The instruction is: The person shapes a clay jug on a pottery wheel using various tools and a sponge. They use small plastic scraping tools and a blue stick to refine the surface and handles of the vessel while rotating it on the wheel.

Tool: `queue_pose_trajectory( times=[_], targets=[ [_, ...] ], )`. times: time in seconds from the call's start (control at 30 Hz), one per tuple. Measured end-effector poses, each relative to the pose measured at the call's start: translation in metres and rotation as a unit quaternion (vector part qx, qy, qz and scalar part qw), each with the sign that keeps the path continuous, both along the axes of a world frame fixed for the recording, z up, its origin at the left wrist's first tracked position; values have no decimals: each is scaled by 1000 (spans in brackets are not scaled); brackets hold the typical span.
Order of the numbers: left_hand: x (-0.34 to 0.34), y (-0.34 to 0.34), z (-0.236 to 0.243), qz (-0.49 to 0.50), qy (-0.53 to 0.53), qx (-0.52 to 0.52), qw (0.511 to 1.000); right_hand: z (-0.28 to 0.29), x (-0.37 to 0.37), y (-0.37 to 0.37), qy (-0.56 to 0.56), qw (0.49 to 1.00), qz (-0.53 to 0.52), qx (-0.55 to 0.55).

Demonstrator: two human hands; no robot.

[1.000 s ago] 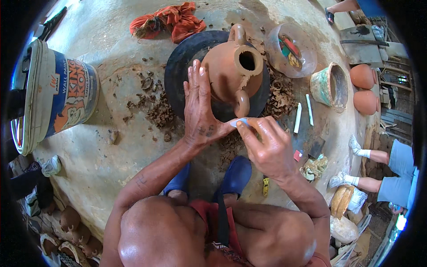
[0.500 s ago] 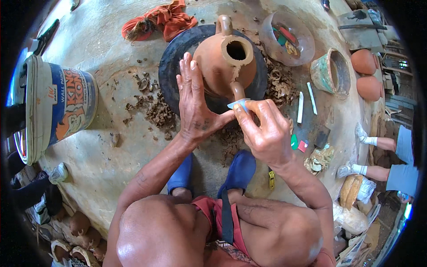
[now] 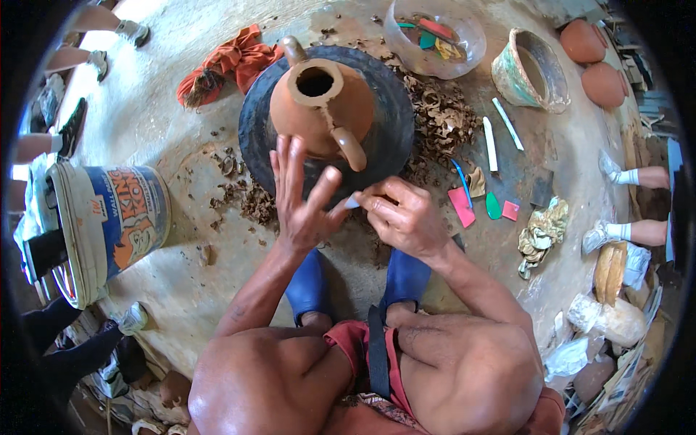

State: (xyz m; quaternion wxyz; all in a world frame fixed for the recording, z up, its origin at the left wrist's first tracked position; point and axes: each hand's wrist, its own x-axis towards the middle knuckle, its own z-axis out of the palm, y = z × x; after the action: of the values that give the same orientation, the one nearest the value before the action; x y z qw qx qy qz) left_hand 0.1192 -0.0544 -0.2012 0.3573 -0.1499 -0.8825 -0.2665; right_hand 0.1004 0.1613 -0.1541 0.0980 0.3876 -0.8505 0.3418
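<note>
A brown clay pot [image 3: 326,123] stands on a dark round turntable [image 3: 254,134]. It has a round mouth, a handle [image 3: 292,49] at the far side and a spout [image 3: 349,148] toward me. My left hand [image 3: 308,206] is open, fingers spread, its fingertips by the pot's near left side; whether they touch it, I cannot tell. Between the pinched fingers of my right hand [image 3: 406,217] is a small pale blue scraper [image 3: 352,203], just short of the spout. The left thumb meets its edge. Most of the scraper is hidden by my fingers.
Clay shavings [image 3: 442,109] lie around the turntable. To the right are a clear plastic bowl [image 3: 435,65] of tools, a crusted bucket [image 3: 533,72], white sticks [image 3: 491,145] and coloured scraps [image 3: 461,206]. A paint bucket [image 3: 116,225] and an orange cloth [image 3: 232,61] are on the left. Other people's feet [image 3: 609,235] flank the floor.
My right hand has drawn the scraper off the spout and toward me, to the left thumb. My left hand has slid lower from the pot's side. The whole view has shifted.
</note>
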Motion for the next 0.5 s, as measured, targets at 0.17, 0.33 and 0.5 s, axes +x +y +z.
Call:
queue_pose_trajectory(
  times=[0.17, 0.33, 0.5],
  targets=[
    [35, -28, 13, -224, -276, 16, 935, -3, 11, -1, -213, 947, -127, -204],
    [22, -18, 45, -290, -378, -90, 875, -52, -1, -5, -452, 771, -285, -348],
    [-16, -27, 106, -150, -160, -175, 960, -69, -19, -34, -442, 787, -317, -292]
  ],
)
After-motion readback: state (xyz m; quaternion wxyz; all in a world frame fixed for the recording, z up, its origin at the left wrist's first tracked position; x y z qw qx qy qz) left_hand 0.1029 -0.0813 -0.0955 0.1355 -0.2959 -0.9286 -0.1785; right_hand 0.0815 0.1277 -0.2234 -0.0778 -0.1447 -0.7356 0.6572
